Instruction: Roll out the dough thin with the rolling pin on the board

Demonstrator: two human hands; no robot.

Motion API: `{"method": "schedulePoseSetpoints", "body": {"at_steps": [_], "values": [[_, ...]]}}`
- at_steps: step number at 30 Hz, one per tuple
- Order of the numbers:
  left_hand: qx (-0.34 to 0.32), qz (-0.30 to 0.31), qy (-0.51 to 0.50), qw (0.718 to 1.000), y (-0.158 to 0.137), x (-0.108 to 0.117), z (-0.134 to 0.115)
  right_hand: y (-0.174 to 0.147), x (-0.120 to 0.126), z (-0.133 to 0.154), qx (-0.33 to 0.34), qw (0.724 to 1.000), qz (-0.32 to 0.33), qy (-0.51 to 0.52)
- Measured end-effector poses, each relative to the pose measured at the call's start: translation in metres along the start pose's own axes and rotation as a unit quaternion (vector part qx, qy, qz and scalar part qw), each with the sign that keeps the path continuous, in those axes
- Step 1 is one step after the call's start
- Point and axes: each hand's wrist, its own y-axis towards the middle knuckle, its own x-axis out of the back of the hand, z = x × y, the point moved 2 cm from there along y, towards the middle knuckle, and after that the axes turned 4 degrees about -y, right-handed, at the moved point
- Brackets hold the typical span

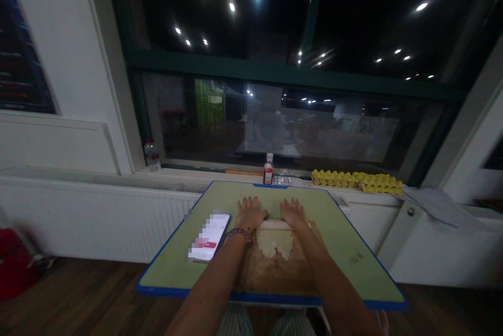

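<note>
Your green table [341, 236], with blue edge, stands before a dark window [353, 116], beside a white radiator [78, 220]. On it, near you, lies a wooden board [275, 277] with flat dough [274, 241]. Your left hand [250, 215] and right hand [293, 213] are flat, fingers spread, over the rolling pin [275, 225] at the dough's far edge. A lit phone [212, 236] lies at left.

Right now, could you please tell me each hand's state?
Left hand: open, on the left end of the rolling pin.
Right hand: open, on its right end.
</note>
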Motion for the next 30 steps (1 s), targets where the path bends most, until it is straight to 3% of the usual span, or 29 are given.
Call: {"method": "schedulePoseSetpoints", "body": {"at_steps": [3,9,16,23,30], "values": [[0.011,-0.029,0.003,1.000,0.0022,0.0005,-0.0004,0.0033,-0.0010,0.0017,-0.075,0.997,-0.012,-0.001],[0.020,-0.072,0.000,0.997,0.0054,0.0028,-0.0003,0.0021,0.0014,0.0048,-0.109,0.992,-0.053,-0.016],[0.026,-0.095,0.006,0.995,0.0056,0.0051,0.0005,0.0028,0.0040,0.0047,-0.103,0.993,-0.059,-0.011],[0.034,-0.108,0.012,0.994,0.0063,0.0050,0.0013,0.0048,0.0082,0.0031,-0.042,0.999,0.020,0.008],[0.021,-0.115,0.015,0.993,-0.0028,0.0087,-0.0012,0.0006,0.0084,0.0041,-0.051,0.999,0.012,-0.001]]}}
